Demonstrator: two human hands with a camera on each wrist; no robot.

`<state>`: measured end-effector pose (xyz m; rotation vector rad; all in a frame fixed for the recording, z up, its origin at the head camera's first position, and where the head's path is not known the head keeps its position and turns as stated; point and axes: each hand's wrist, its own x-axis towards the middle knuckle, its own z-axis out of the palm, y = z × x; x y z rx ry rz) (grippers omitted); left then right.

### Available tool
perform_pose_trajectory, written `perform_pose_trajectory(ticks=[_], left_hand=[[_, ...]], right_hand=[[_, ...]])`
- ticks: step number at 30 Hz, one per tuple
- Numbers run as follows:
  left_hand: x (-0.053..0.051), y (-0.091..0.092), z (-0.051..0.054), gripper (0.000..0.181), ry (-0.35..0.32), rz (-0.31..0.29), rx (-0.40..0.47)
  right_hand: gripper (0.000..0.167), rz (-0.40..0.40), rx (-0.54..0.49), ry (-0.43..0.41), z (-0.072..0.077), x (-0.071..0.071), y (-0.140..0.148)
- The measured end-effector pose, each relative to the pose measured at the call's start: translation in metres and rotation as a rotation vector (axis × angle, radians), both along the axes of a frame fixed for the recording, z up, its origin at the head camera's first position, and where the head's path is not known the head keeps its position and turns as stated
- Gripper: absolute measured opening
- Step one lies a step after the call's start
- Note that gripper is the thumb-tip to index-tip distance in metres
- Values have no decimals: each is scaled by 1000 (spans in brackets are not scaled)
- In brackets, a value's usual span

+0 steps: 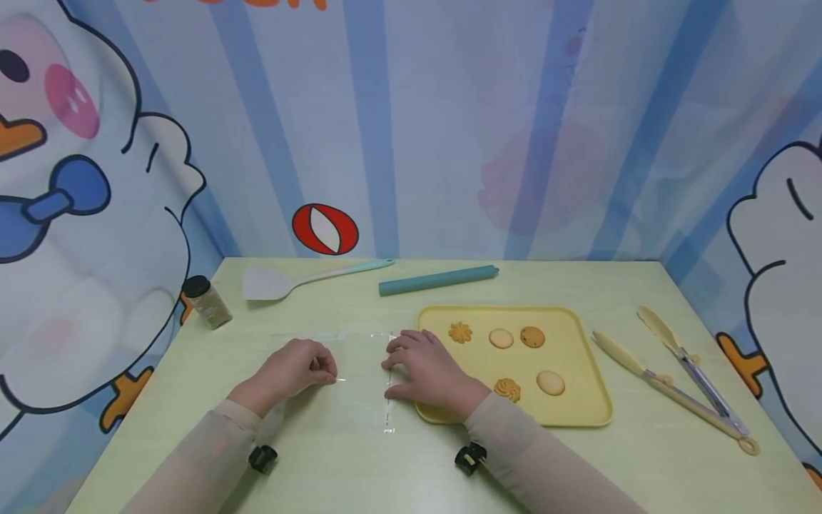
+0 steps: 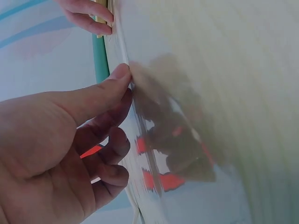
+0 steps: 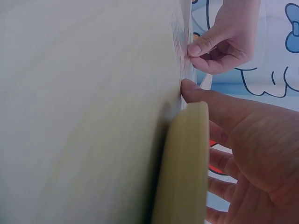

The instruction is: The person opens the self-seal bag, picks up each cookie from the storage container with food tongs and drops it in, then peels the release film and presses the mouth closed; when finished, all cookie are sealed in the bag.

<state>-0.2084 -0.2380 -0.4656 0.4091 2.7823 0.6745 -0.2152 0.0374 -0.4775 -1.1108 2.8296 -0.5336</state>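
A flat, clear plastic bag [image 1: 362, 410] lies on the table, barely visible except for glints and a dashed strip along its right side. My left hand [image 1: 295, 371] pinches its film between thumb and forefinger; the left wrist view shows that thumb [image 2: 117, 77] on the shiny film, the other fingers loosely bent. At the bag's right edge, my right hand [image 1: 427, 371] rests with spread, relaxed fingers, its wrist over the yellow tray [image 1: 501, 308]. In the right wrist view the right thumb [image 3: 196, 91] reaches past the tray's rim [image 3: 184, 154]. Several cookies [image 1: 551, 383] lie on the tray.
Behind the bag lie a white spatula [image 1: 270, 283] with a pale green handle and a teal stick-like roll [image 1: 439, 280]. A black-capped jar [image 1: 208, 303] stands at the left edge. Open tongs [image 1: 681, 396] lie right of the tray. A printed curtain [image 1: 437, 128] hangs behind.
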Motion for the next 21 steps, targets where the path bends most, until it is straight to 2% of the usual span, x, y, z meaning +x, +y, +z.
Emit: perform_pose_trajectory(ticks=[7,12,15,21], left_hand=[[4,-1,-1,17,42,-51,-65],[3,-6,-5,13,70,-70,-65],[1,-8,-6,15,66,-70,-56],[-1,-7,-8,16,15,-13,-30]], right_hand=[[44,-13,10,0,0,1,-2],[44,-16,38,18,0,2,-1],[44,-14,48,30,0,2,-1],[42,-11,30,13,0,3,-1]])
